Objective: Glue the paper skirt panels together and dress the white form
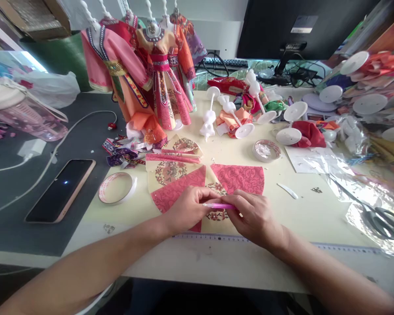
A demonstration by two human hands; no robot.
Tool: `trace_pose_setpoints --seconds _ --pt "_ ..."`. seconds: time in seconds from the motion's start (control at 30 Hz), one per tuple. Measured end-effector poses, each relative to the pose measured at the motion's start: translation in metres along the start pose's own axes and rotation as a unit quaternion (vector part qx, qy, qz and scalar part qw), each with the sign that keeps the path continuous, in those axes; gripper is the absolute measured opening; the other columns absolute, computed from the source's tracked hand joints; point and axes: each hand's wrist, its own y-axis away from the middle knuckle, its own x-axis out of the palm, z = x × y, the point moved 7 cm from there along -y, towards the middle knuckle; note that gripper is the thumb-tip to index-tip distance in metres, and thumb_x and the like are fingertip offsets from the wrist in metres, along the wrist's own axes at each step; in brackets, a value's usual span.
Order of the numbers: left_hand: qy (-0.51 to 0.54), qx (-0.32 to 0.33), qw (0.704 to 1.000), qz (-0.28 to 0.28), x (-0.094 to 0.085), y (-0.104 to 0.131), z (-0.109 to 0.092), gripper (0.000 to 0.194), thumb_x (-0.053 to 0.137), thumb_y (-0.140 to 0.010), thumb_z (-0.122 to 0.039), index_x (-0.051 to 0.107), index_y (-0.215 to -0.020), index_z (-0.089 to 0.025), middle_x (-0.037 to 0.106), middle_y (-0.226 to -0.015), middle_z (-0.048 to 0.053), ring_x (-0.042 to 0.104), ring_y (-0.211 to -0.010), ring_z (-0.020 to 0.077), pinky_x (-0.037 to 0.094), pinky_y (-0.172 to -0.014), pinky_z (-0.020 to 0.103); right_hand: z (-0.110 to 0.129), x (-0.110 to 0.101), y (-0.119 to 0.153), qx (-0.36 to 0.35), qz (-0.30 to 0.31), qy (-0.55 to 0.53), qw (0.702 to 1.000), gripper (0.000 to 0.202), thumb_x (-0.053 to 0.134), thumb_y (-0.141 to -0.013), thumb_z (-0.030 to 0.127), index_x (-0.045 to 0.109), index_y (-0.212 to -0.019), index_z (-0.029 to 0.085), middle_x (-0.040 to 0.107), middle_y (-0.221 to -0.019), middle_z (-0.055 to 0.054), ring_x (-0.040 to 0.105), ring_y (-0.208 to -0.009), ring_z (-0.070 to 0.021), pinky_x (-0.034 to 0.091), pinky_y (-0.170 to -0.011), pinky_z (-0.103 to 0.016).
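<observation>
Both hands meet in the middle of the table, above red and cream patterned fabric pieces point(243, 178). My right hand point(258, 216) is closed around a slim pink pen-like stick point(220, 206), whose pale tip points left. The tip lies against the fingers of my left hand point(188, 208). Those fingers are pinched together, and whatever is between them is hidden. Below the hands, a ruler scale point(203, 236) runs along the table's near side. Another cream and red fabric piece point(170, 173) lies just behind my left hand.
Dressed doll figures point(157, 65) stand at the back left. White doll stands point(208, 122) lie behind the fabric. Tape rolls point(116, 188) flank the work. A phone point(61, 190) rests on the dark mat; scissors point(377, 216) lie on clear plastic at right, near a white curved blade-like piece point(287, 191).
</observation>
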Motion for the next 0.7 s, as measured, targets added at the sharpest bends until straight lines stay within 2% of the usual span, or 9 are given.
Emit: trace_pose_setpoints --seconds 0.13,0.27,0.37,0.47,0.6,0.7 --pt "-0.075 0.024 0.997 -0.018 -0.001 0.003 -0.007 0.018 0.063 -0.081 -0.032 0.071 -0.082 -0.016 0.069 -0.079 0.003 0.062 -0.072 0.0138 0.048 -0.065 0.023 0.002 -0.002 -0.001 -0.01 -0.008 -0.007 1.0 0.012 0.051 -0.085 0.012 0.063 -0.083 0.012 0.056 -0.06 -0.001 0.047 -0.05 -0.0096 0.036 -0.047 -0.022" --pt "-0.165 0.082 0.982 -0.04 -0.003 0.006 -0.016 0.01 0.063 -0.08 -0.024 0.067 -0.077 -0.016 0.064 -0.071 0.0 0.057 -0.066 0.011 0.044 -0.06 0.021 0.005 -0.003 -0.001 -0.017 -0.001 -0.009 1.0 0.011 0.05 -0.083 0.01 0.06 -0.08 0.014 0.056 -0.061 -0.001 0.047 -0.051 -0.0098 0.035 -0.048 -0.023" --pt "-0.24 0.159 0.956 -0.055 -0.001 0.011 -0.023 0.011 0.063 -0.081 -0.024 0.064 -0.075 -0.015 0.056 -0.064 -0.002 0.051 -0.06 0.0094 0.04 -0.057 0.021 0.006 -0.002 -0.001 -0.023 0.009 -0.005 1.0 0.012 0.049 -0.083 0.011 0.057 -0.076 0.015 0.055 -0.059 0.0 0.045 -0.051 -0.0098 0.034 -0.048 -0.023" --pt "-0.316 0.245 0.914 -0.064 0.006 0.017 -0.031 0.009 0.058 -0.083 -0.021 0.061 -0.077 -0.015 0.058 -0.067 0.0 0.051 -0.063 0.0109 0.04 -0.061 0.024 0.006 0.0 -0.001 -0.02 0.011 -0.013 1.0 0.012 0.049 -0.08 0.01 0.055 -0.071 0.016 0.052 -0.057 0.001 0.042 -0.05 -0.0096 0.031 -0.047 -0.023" --pt "-0.39 0.296 0.868 -0.084 0.013 0.022 -0.039 0.011 0.052 -0.08 -0.012 0.056 -0.07 -0.014 0.056 -0.064 0.001 0.048 -0.061 0.0124 0.038 -0.059 0.026 0.002 0.0 -0.002 0.042 0.014 -0.089 0.995 0.01 0.05 -0.074 0.007 0.055 -0.073 0.016 0.049 -0.058 0.002 0.04 -0.05 -0.0079 0.03 -0.047 -0.022" --pt "-0.39 0.305 0.862 -0.11 0.007 0.021 -0.042 0.015 0.05 -0.08 -0.011 0.054 -0.066 -0.015 0.052 -0.059 -0.001 0.046 -0.058 0.0114 0.039 -0.057 0.025 -0.007 0.001 -0.003 0.134 0.031 -0.188 0.972 0.014 0.052 -0.073 0.009 0.048 -0.062 0.017 0.038 -0.051 0.006 0.033 -0.046 -0.0052 0.026 -0.044 -0.02"
